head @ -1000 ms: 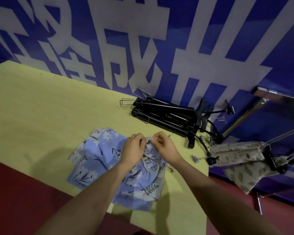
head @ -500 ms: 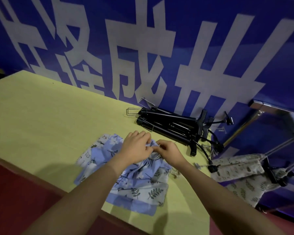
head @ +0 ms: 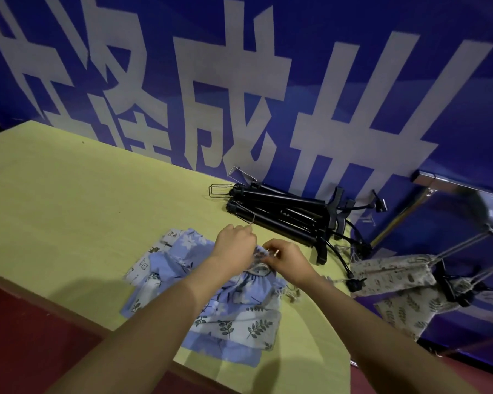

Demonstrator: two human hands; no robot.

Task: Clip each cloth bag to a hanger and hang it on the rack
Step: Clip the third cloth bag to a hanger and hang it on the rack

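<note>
A pile of blue and white printed cloth bags [head: 182, 268] lies on the yellow table [head: 69, 200]. My left hand [head: 235, 245] and my right hand [head: 285, 258] meet over the gathered drawstring mouth of the top blue bag [head: 256, 282], both pinching its fabric. A stack of black clip hangers [head: 282, 214] lies behind my hands near the wall. To the right, beige leaf-print bags [head: 396, 282] hang clipped from the metal rack [head: 427, 180].
A blue banner with large white characters [head: 239, 81] covers the wall behind the table. The table's front edge borders a dark red floor [head: 26, 336]. Rack rods and hanger hooks crowd the right side.
The view has drifted slightly. My hands stayed together at the bag's mouth, fingers shifting on the gathered fabric; the bag pile has not moved.
</note>
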